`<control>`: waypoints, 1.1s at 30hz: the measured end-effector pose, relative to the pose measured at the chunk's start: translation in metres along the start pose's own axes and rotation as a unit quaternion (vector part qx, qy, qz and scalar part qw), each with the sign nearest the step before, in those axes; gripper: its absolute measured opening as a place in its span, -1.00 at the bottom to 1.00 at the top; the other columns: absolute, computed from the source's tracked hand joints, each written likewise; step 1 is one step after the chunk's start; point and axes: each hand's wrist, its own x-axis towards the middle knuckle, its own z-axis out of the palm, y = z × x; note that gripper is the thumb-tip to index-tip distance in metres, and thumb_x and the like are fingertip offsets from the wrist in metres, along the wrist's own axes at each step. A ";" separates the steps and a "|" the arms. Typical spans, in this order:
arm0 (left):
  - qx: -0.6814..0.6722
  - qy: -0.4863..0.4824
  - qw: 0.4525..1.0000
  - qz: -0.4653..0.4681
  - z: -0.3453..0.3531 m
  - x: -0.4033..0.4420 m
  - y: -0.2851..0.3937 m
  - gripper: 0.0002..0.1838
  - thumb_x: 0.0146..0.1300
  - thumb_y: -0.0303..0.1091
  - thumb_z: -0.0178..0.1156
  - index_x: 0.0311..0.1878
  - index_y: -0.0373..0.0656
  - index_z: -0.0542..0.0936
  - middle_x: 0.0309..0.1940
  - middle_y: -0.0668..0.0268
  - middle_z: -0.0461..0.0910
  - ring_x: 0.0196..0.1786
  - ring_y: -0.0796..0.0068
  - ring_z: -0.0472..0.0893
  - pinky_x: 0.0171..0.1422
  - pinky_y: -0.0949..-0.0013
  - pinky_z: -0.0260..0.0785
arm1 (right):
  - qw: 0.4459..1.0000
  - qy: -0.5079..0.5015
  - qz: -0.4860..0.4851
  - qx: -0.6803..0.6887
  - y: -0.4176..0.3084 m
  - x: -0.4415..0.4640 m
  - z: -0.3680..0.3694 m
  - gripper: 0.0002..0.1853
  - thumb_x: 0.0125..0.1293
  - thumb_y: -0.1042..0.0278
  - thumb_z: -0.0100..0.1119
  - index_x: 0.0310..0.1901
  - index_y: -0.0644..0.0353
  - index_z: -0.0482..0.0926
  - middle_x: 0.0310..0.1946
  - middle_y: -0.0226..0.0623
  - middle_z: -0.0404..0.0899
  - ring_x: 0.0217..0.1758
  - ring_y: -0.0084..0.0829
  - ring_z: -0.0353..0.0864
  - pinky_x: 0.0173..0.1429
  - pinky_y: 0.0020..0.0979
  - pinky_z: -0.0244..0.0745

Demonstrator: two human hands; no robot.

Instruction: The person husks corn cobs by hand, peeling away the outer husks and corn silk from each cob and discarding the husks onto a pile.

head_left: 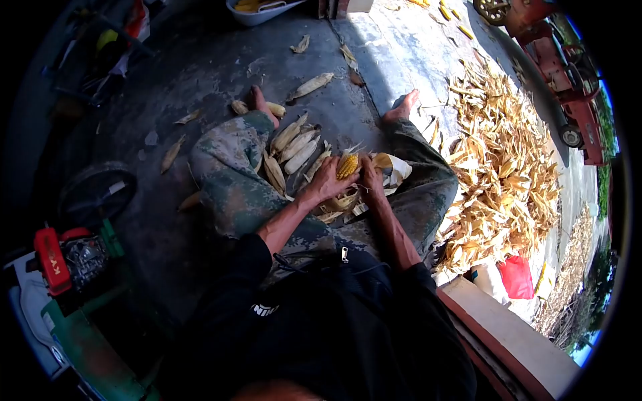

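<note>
Between my legs, a yellow ear of corn (pixel 347 166) sits partly bared, with pale silk at its top. My left hand (pixel 324 180) is closed around its left side. Just right of the ear, my right hand (pixel 372 178) is closed on a pale corn husk (pixel 394 167) that spreads out toward my right knee. Several unhusked ears (pixel 294 144) lie on the floor beyond my left hand. Loose husks (pixel 338 206) are under both wrists, down to my lap.
A large heap of dry husks (pixel 508 167) lies to my right in sunlight. At left stands a green machine with a red engine (pixel 60 257). A white basin (pixel 257 15) with corn is ahead, a red vehicle (pixel 568 93) far right. A low ledge (pixel 508 327) runs at lower right.
</note>
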 end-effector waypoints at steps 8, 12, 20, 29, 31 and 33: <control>-0.381 0.087 0.911 -0.134 -0.011 0.016 -0.020 -0.41 0.33 0.10 0.22 0.14 -0.24 0.49 -0.03 0.27 0.54 -0.02 0.45 0.54 0.10 0.33 0.39 | 0.965 0.070 0.147 0.206 -0.022 -0.010 0.006 -0.65 0.42 0.07 -0.07 -0.08 0.18 0.54 -0.31 -0.25 0.58 -0.27 -0.30 0.62 -0.05 -0.20 0.61; -0.511 0.238 0.807 -0.176 -0.035 0.029 -0.037 -0.51 0.36 0.08 0.19 0.03 -0.20 0.52 -0.16 0.37 0.56 -0.11 0.54 0.55 -0.02 0.38 0.41 | 0.996 0.060 0.023 0.060 0.030 0.019 -0.026 -0.60 0.38 0.01 0.02 -0.17 0.26 0.56 -0.35 -0.28 0.55 -0.32 -0.41 0.56 -0.15 -0.31 0.54; -0.511 0.132 0.848 -0.051 -0.045 0.027 -0.021 -0.73 0.41 -0.13 0.17 -0.08 -0.15 0.50 -0.25 0.39 0.56 -0.17 0.57 0.53 -0.04 0.42 0.37 | 0.967 -0.091 0.028 -0.235 -0.015 0.005 -0.016 -0.65 0.37 0.08 0.22 -0.19 0.29 0.60 -0.39 -0.52 0.56 -0.40 -0.66 0.42 -0.28 -0.52 0.39; -0.424 0.008 0.905 -0.045 -0.026 0.019 -0.026 -0.61 0.28 -0.23 0.30 0.09 -0.15 0.46 -0.12 0.42 0.50 -0.07 0.59 0.51 0.03 0.43 0.40 | 0.963 -0.235 -0.026 -0.127 -0.018 -0.013 0.013 -0.14 0.21 0.11 0.44 0.41 0.33 0.20 0.15 -0.20 0.51 0.19 -0.40 0.49 0.30 -0.41 0.38; -0.353 -0.016 0.934 -0.041 -0.025 0.019 -0.031 -0.48 0.23 -0.19 0.34 0.17 -0.18 0.41 -0.05 0.36 0.48 -0.02 0.55 0.49 0.09 0.42 0.39 | 0.912 -0.291 -0.005 -0.288 -0.006 -0.013 0.016 -0.33 0.28 0.13 0.35 0.30 0.30 0.32 0.10 -0.30 0.51 0.13 -0.46 0.49 0.21 -0.38 0.43; -0.324 -0.007 0.946 -0.022 -0.026 0.015 -0.015 -0.52 0.21 -0.17 0.33 0.09 -0.19 0.44 -0.14 0.38 0.47 -0.10 0.56 0.48 0.01 0.41 0.39 | 0.889 -0.321 0.036 -0.325 0.016 -0.012 0.012 -0.42 0.29 0.17 0.31 0.25 0.27 0.39 0.05 -0.33 0.54 0.07 -0.48 0.51 0.16 -0.40 0.44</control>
